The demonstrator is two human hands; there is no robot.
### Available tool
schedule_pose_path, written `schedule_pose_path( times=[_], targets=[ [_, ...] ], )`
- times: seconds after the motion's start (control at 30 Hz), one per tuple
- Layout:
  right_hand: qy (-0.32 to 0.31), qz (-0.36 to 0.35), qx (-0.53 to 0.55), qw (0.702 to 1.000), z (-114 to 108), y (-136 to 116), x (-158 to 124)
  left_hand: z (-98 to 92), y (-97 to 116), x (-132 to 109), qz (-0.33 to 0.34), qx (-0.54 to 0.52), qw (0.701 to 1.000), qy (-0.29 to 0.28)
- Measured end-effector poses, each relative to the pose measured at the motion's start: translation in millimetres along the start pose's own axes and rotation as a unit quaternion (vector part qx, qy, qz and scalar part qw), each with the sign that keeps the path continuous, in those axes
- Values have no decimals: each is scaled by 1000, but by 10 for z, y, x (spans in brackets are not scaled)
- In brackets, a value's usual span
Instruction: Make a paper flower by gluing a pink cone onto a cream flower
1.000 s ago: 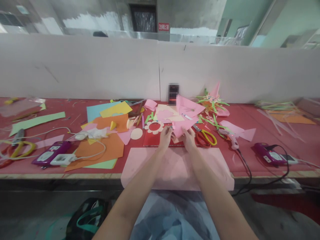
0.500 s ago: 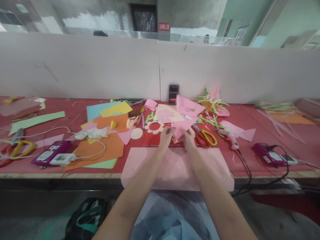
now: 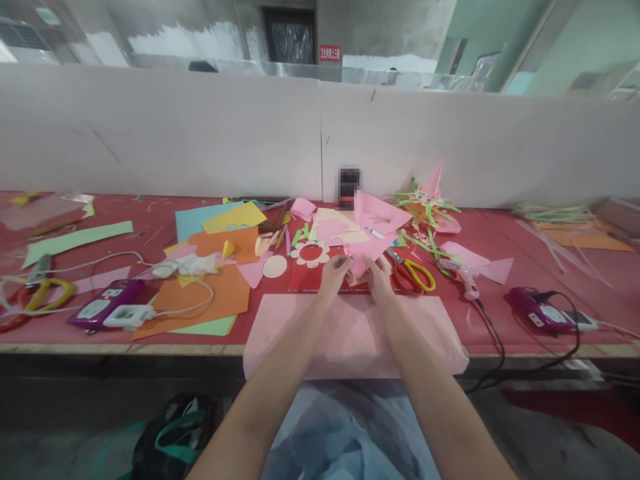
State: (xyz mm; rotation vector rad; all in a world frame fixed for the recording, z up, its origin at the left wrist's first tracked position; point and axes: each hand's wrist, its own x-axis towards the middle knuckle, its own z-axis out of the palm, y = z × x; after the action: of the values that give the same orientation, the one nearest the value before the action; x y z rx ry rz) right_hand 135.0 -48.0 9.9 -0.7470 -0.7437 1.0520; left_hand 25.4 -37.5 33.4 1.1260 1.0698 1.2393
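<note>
Between my two hands is a piece of pink paper (image 3: 359, 265), pinched at its left side by my left hand (image 3: 334, 275) and at its right side by my right hand (image 3: 379, 275). Both hands are closed, their fingertips partly hidden. Under them lies a red sheet (image 3: 305, 279). Left of my left hand are a cream flower cutout (image 3: 299, 255) with a red middle and a cream paper disc (image 3: 275, 267). Scissors with yellow and red handles (image 3: 417, 275) rest just right of my right hand. Larger pink paper pieces (image 3: 383, 215) lie behind.
A pink hot glue gun (image 3: 469, 283) with a black cord and a purple power box (image 3: 540, 310) are on the right. Coloured sheets (image 3: 200, 300), another purple box (image 3: 103, 307) and scissors (image 3: 50, 293) occupy the left. A paper figure (image 3: 427, 197) stands near the white partition (image 3: 200, 133).
My hands keep hold of the pink paper in almost the same place. The whole view has shifted very slightly.
</note>
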Motion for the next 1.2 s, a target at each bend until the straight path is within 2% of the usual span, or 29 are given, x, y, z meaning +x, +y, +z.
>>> schedule_pose_path(
  times=[0.37, 0.6, 1.0, 1.2],
  targets=[
    [-2, -3, 30, 1000, 3, 1, 6, -23, -52, 37, 9, 7, 1000, 2],
    [-8, -28, 2, 1000, -45, 60, 30, -43, -63, 31, 10, 10, 1000, -2],
    [1, -20, -1, 1000, -49, 63, 33, -53, -107, 75, 10, 26, 1000, -13],
    [-15, -22, 14, 1000, -20, 13, -1, -54, -104, 62, 13, 23, 1000, -3]
  ],
)
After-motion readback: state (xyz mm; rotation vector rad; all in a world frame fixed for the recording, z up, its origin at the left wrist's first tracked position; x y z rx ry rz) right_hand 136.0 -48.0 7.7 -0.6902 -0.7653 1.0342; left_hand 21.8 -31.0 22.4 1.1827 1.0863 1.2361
